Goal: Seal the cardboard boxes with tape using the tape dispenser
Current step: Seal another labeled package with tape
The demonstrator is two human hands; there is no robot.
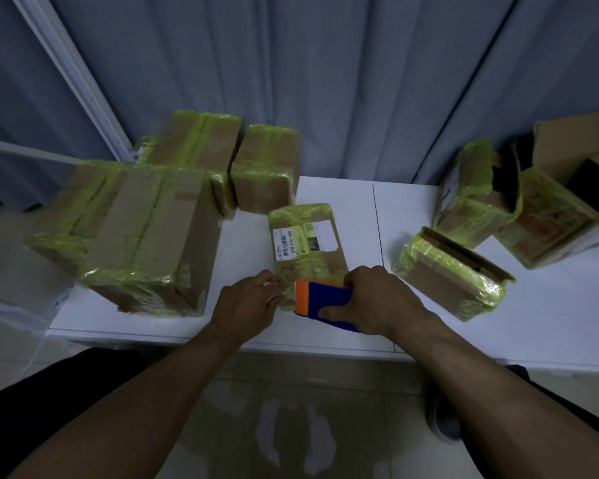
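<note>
A small flat cardboard box (306, 236) with white shipping labels and yellow-green tape lies in the middle of the white table (550, 323). At its near end my right hand (384, 299) grips a blue and orange tape dispenser (325, 302), which sits on the box's near edge. My left hand (249, 302) is at the box's near left corner, fingertips curled against the box edge; whether they pinch tape there is unclear.
Large taped boxes (146, 236) are stacked at the left, with two more (267, 167) behind. At the right lie a box with an open flap (453, 274) and several open, partly taped boxes (491, 191). Grey curtains hang behind. The table's near edge runs below my hands.
</note>
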